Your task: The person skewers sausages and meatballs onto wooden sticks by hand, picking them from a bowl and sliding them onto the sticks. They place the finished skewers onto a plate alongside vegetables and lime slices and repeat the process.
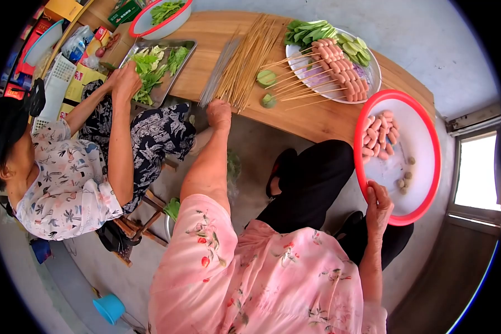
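My left hand (219,113) reaches to the near ends of a pile of bamboo skewers (253,61) on the wooden table. Its fingers are closed at the skewer tips; how many they grip is hidden. My right hand (378,201) is closed on the red rim of a white basin (414,119), which rests by my knees. Inside the basin lie small pink sausages (379,135) and several brownish balls (404,182). Beyond the skewers, a metal plate (373,83) carries skewered sausages (339,67), green leaves (312,33) and sliced green vegetable (355,50).
Two green vegetable pieces (266,78) sit beside the skewers. On the left, a co-worker (75,183) handles leafy greens (150,67) over a metal tray (175,78). A red-rimmed bowl of greens (170,28) stands behind. A blue bucket (109,309) is on the floor.
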A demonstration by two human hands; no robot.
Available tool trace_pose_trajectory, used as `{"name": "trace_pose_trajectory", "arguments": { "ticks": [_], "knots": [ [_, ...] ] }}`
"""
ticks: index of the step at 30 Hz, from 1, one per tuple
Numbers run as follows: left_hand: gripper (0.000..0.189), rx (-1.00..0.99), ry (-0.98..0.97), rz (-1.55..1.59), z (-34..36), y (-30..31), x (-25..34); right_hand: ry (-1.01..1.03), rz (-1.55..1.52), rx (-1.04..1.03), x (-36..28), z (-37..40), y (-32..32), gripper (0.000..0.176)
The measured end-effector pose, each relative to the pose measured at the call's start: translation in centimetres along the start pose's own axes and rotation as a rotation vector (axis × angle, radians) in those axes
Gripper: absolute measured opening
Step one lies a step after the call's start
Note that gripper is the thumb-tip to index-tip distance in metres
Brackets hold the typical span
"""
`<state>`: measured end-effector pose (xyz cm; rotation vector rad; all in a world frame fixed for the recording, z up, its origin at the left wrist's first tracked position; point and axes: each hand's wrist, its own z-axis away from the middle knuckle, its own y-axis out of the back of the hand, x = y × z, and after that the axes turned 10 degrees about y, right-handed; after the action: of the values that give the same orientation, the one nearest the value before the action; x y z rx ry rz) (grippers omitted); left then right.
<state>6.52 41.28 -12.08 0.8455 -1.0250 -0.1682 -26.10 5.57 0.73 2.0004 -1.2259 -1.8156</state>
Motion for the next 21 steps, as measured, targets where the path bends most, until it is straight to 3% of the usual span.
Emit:
{"name": "trace_pose_trajectory", "arguments": {
  "ticks": [5,8,10,11,13,15,17,19,21],
  "knots": [
    [0.018,-0.001,-0.027,-0.001,0.1,0.0,0.0,0.016,-0.016,0.026,-0.6,-0.1,0.1,0.011],
    [0.014,-0.129,0.042,0.161,2.0,1.3,0.8,0.040,-0.024,0.030,-0.5,0.0,0.1,0.012],
    [0.010,-0.339,0.194,0.578,3.4,1.8,1.1,0.059,-0.025,0.041,-0.5,-0.1,0.1,0.012],
    [0.010,-0.342,0.189,0.576,4.2,2.1,1.3,0.068,-0.028,0.046,-0.5,-0.1,0.0,0.012],
    [0.010,-0.477,0.406,0.841,7.2,3.4,2.7,0.067,-0.025,0.059,-0.6,-0.1,0.2,0.012],
    [0.010,-0.538,0.421,0.897,10.5,3.9,3.2,0.046,-0.052,0.079,-1.0,-0.2,0.3,0.013],
    [0.009,-0.650,0.226,0.944,15.5,4.6,4.3,0.053,-0.041,0.145,-1.4,-0.3,0.3,0.014],
    [0.008,-0.789,0.007,0.857,21.1,5.2,5.9,0.040,-0.115,0.130,-2.7,-0.7,0.7,0.015],
    [0.008,-0.923,-0.093,0.681,26.6,5.6,7.2,-0.024,-0.298,0.136,-2.8,-0.8,0.6,0.020]
  ]
}}
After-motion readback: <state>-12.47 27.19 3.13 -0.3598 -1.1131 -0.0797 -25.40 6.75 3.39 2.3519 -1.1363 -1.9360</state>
